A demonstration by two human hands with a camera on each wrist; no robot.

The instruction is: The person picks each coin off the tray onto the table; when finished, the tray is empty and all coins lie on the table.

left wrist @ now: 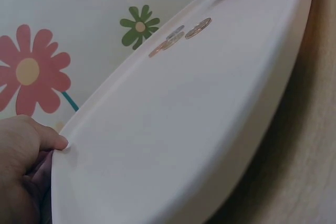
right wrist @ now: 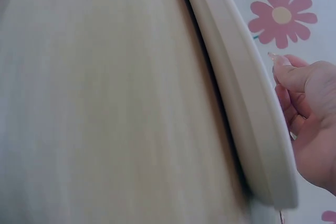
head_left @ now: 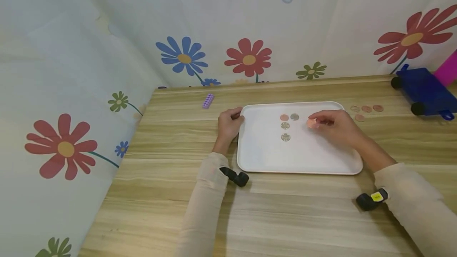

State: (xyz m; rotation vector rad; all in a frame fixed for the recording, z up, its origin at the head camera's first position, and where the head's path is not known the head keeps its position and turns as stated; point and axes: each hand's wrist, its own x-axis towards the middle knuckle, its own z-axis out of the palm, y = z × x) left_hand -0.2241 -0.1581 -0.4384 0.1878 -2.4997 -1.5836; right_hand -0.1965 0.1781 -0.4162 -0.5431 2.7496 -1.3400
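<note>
A white tray (head_left: 260,154) lies on the wooden table, with several coins near its middle: a copper coin (head_left: 284,117), a silver coin (head_left: 294,117) beside it, and two more silver ones below. My left hand (head_left: 229,125) grips the tray's left edge; in the left wrist view its thumb (left wrist: 55,139) lies over the rim, the fingers outside it. Above the tray's right half, my right hand (head_left: 337,128) pinches a shiny copper-coloured coin (head_left: 312,123) between thumb and fingertips. The right wrist view shows that hand (right wrist: 310,114) past the tray's side wall (right wrist: 247,93), the coin barely visible.
Several loose coins (head_left: 366,108) lie on the table just right of the tray. Farther right stands a blue wheeled toy (head_left: 428,90) beside something pink (head_left: 448,68). A purple toy brick (head_left: 208,100) sits behind the left hand. A flower-printed cloth (head_left: 214,23) hangs along the back.
</note>
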